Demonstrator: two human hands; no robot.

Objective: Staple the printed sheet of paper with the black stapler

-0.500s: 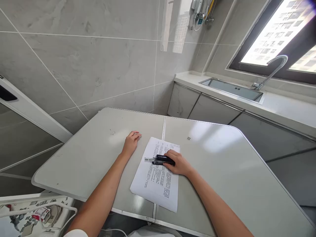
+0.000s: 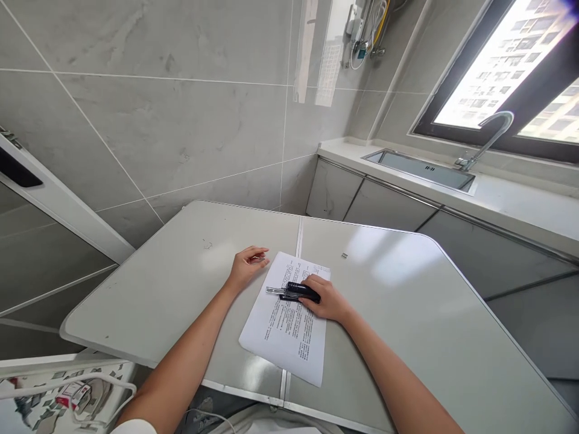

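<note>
On the printed sheet of paper [image 2: 283,343] lies a black stapler [image 2: 302,290], and my right hand [image 2: 326,299] is wrapped round its rear end. Its silver metal rail [image 2: 275,291] sticks out to the left past the black body. Left of the paper, my left hand [image 2: 246,266] is raised a little over the table, its fingers curled together. A thin pale glint shows between those fingertips, too small to name. Beyond the paper, to the right, lie small metal strips that look like staples [image 2: 344,255].
The pale folding table [image 2: 149,289] has a seam down its middle and faint marks at the left. A counter with a sink [image 2: 423,170] and a faucet [image 2: 491,141] runs along the right. A white rack [image 2: 108,380] with assorted items stands below the table's left front edge.
My left hand has moved slightly right, towards the stapler's rail, and its fingers have curled. My right hand stays on the stapler. The view has tilted slightly.
</note>
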